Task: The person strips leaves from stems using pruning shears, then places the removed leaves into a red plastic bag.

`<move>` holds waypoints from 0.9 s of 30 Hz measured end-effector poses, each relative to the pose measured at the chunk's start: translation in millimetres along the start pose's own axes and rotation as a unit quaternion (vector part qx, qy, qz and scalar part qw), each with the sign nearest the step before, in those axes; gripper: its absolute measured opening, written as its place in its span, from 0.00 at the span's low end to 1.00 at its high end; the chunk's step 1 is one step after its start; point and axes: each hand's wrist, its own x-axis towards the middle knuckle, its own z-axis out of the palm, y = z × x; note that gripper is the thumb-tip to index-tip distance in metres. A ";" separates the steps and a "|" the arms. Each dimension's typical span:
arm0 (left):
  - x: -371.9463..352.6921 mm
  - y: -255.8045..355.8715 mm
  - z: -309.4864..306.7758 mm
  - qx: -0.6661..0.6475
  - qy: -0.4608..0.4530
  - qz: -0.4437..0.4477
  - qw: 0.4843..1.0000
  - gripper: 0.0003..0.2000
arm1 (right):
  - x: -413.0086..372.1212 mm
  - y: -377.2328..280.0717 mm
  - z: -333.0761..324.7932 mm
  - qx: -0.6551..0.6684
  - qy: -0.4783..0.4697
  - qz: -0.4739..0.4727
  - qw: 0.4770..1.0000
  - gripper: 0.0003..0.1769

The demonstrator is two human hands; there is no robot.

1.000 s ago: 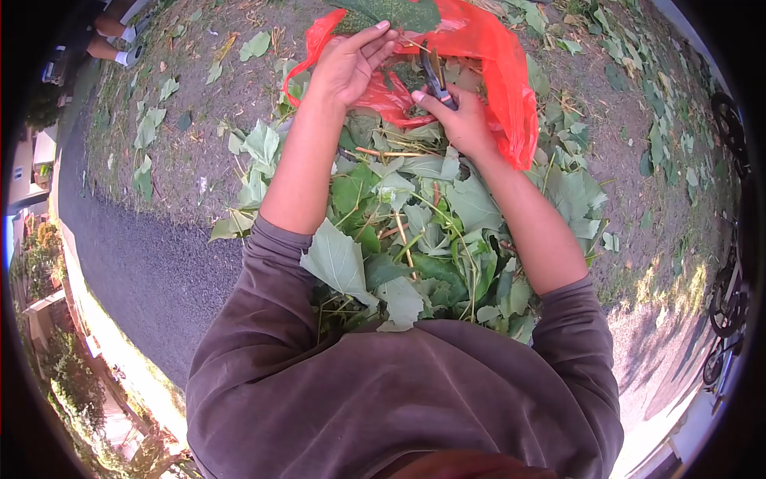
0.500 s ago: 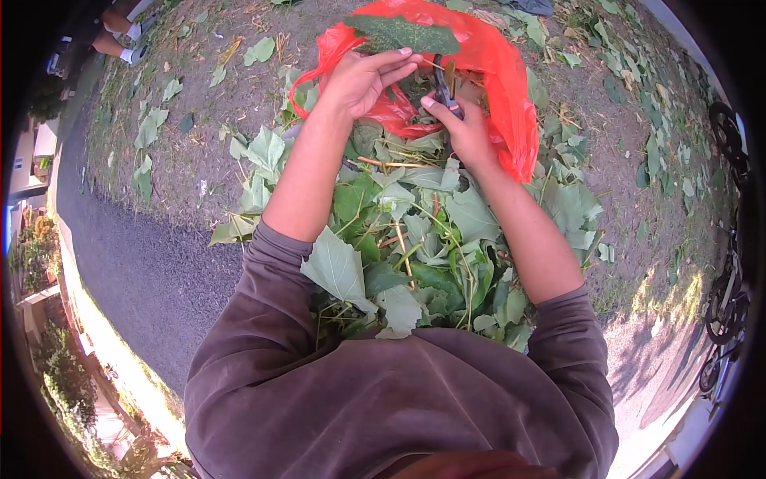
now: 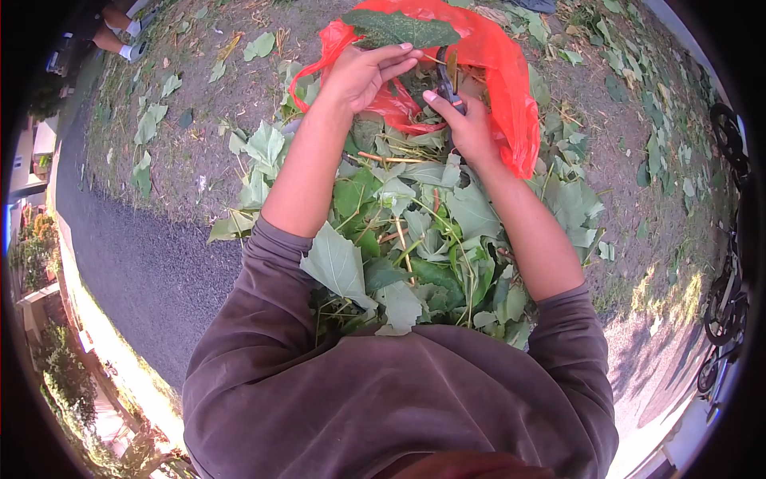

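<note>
My left hand (image 3: 369,73) pinches a large green leaf (image 3: 403,29) over the mouth of a red plastic bag (image 3: 517,96). The leaf's thin stem points right, toward the dark blades of the pruning shears (image 3: 446,80). Those shears are gripped in my right hand (image 3: 469,124), thumb along the handle, blades pointing away from me. Stem and blades overlap in this view. Below both forearms lies a heap of cut leaves and stems (image 3: 415,231), reaching up to my lap.
Loose leaves (image 3: 148,124) lie scattered over the bare soil on both sides. Grey asphalt (image 3: 136,263) borders the soil at left. Another person's legs (image 3: 112,38) show at the far upper left. Bicycle wheels (image 3: 728,144) stand along the right edge.
The shears and my right hand have shifted slightly to the right. My left hand still holds the leaf in nearly the same place.
</note>
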 end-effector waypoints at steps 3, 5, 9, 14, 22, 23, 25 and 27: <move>4.0 -3.9 -5.1 -0.004 -0.003 -0.001 1.000 0.12 | -2.5 -8.4 -4.7 -0.022 -0.012 0.025 0.999 0.24; 3.7 -6.7 -6.4 -0.008 0.000 -0.012 1.000 0.12 | -6.4 -8.3 -5.3 -0.047 -0.023 0.044 0.998 0.24; 1.1 -2.5 -0.4 0.017 -0.015 0.009 1.000 0.12 | -1.3 -2.1 0.9 0.009 -0.006 0.014 1.000 0.24; 0.8 -1.3 0.7 0.029 -0.007 0.000 1.000 0.12 | 1.5 6.7 -1.1 0.012 -0.001 0.001 1.000 0.25; 2.2 -3.8 -2.3 0.014 -0.021 0.013 1.000 0.12 | -3.3 -4.8 -3.4 -0.056 0.009 0.023 0.998 0.24; 2.4 -4.6 -3.4 0.014 -0.020 0.013 1.000 0.12 | -2.3 -2.9 -4.2 -0.056 0.009 0.023 0.998 0.24; 2.0 -3.6 -2.0 -0.002 -0.019 0.015 1.000 0.12 | 2.0 3.4 -6.6 -0.046 0.001 0.050 0.998 0.23; 1.6 -1.1 -2.1 -0.006 -0.014 0.015 1.000 0.12 | 3.3 8.6 -2.3 -0.018 -0.011 0.044 0.999 0.23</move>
